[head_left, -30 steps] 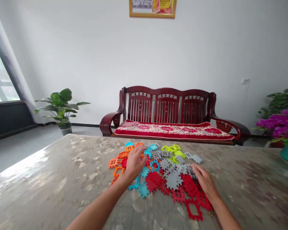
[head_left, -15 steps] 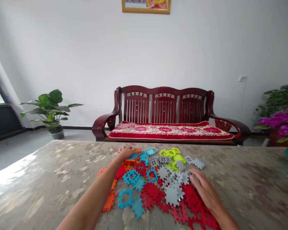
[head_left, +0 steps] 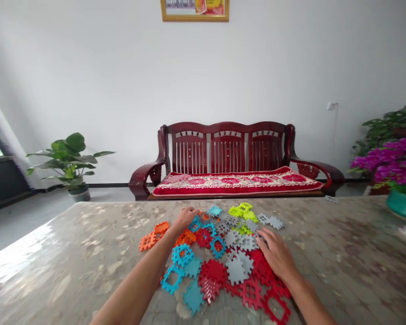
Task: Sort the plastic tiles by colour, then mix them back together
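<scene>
A heap of flat plastic pieces with notched edges lies on the table in front of me. My left hand (head_left: 187,217) rests at the far left of the heap, fingers stretched forward, beside blue pieces (head_left: 195,224) and orange pieces (head_left: 186,237). My right hand (head_left: 275,253) lies along the right side, fingers apart, touching grey pieces (head_left: 246,242) and partly covering red pieces (head_left: 262,268). Between my arms are a blue frame-shaped piece (head_left: 180,273), a solid blue piece (head_left: 193,296) and a solid red piece (head_left: 216,271). Yellow-green pieces (head_left: 240,210) sit at the back.
The stone-patterned table (head_left: 98,257) reaches toward a dark red wooden bench (head_left: 228,149) with a red patterned cover. A teal pot (head_left: 402,205) with purple flowers stands at the right edge. Orange pieces (head_left: 154,237) lie left of my left forearm. One grey piece (head_left: 331,199) lies far right.
My left hand has moved right and my right hand slightly left, so they are closer together. The pieces between them have shifted inward. The view has turned slightly to the right.
</scene>
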Action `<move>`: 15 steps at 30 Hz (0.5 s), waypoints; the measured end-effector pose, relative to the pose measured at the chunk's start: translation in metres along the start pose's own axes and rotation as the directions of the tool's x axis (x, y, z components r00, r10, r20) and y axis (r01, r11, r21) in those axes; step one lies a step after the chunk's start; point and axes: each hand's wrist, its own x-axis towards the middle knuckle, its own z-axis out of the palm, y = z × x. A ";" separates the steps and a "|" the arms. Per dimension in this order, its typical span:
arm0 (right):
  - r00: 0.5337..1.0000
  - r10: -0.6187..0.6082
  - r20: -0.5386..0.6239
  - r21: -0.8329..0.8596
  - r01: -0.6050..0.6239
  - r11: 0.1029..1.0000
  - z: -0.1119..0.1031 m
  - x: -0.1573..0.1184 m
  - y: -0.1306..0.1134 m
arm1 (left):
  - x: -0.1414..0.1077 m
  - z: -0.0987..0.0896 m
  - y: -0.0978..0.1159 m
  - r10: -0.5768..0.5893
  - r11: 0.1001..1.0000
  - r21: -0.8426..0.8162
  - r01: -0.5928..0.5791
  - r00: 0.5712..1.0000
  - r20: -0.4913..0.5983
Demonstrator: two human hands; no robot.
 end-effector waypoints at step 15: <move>0.991 -0.021 -0.133 0.126 0.038 0.991 -0.005 -0.001 -0.007 | -0.075 0.043 0.074 0.367 0.892 -0.332 -0.307 0.921 0.134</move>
